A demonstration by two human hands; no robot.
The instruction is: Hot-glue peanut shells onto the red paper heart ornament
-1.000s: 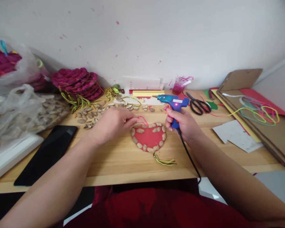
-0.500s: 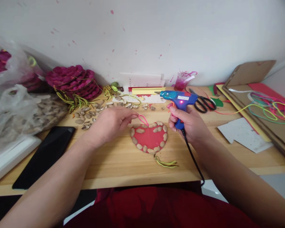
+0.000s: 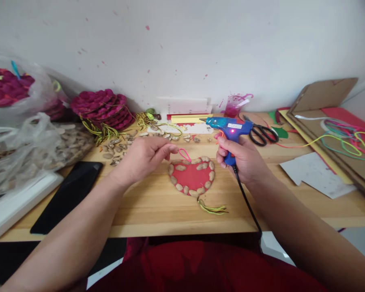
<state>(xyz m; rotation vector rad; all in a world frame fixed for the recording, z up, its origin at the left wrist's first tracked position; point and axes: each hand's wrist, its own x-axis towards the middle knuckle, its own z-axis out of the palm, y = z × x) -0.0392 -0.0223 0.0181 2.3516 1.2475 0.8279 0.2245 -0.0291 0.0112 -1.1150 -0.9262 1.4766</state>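
My right hand [image 3: 241, 156] is wrapped round the handle of a blue glue gun [image 3: 228, 126], whose red light glows and whose nozzle points left. A black cord hangs from its grip. Thumb and fingers of my left hand [image 3: 152, 156] are pinched together beside a pink cord loop [image 3: 184, 155]; what they hold, if anything, is hidden. Below the hands lies a red heart-shaped piece [image 3: 191, 176] edged with peanut shells [image 3: 179, 187], with two more sets of shells inside its upper part. A yellow-green tassel [image 3: 213, 209] trails from its lower tip.
Loose peanut shells [image 3: 118, 147] lie behind my left hand, near a stack of magenta pieces [image 3: 101, 108]. Plastic bags [image 3: 27, 150] and a black phone-like slab [image 3: 68, 194] are at left. Black-handled scissors [image 3: 263, 135], cardboard [image 3: 322, 95] and coloured cords [image 3: 346, 140] lie right.
The view has turned slightly left, showing more of the bags. My left fingertips have curled in a little beside the pink loop. The glue gun stays in nearly the same place.
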